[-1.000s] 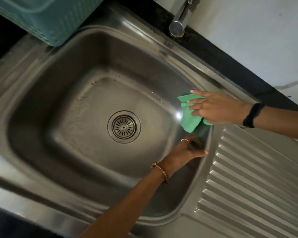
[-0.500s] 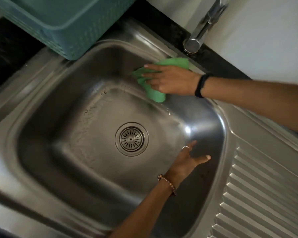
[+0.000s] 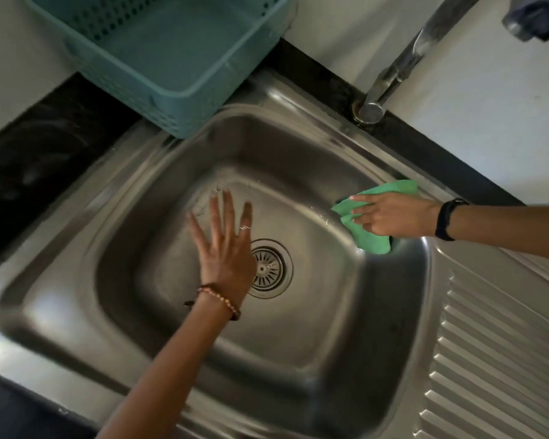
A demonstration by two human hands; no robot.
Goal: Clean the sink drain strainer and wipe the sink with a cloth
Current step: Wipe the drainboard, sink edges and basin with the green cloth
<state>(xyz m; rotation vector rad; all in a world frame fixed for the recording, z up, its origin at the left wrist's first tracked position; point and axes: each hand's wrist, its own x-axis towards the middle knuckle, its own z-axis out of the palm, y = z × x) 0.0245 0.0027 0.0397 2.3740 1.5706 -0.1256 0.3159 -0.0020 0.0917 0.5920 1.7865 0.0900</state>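
Fingers of right hand press green cloth against sink.

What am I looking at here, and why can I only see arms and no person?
The camera sits on the person's head and looks down, so you see only their two arms reaching into a shiny metal sink. There is no robot here, just bare hands. The right hand presses a green cloth against the sink's inner wall to wipe it. The left hand is empty, with fingers spread flat above the bottom of the sink. Beside it is the round drain strainer, which the hand partly hides. A blue-green plastic basket stands at the back corner, and the tap pokes out near the wall. The ridged part on the right is for draining dishes.
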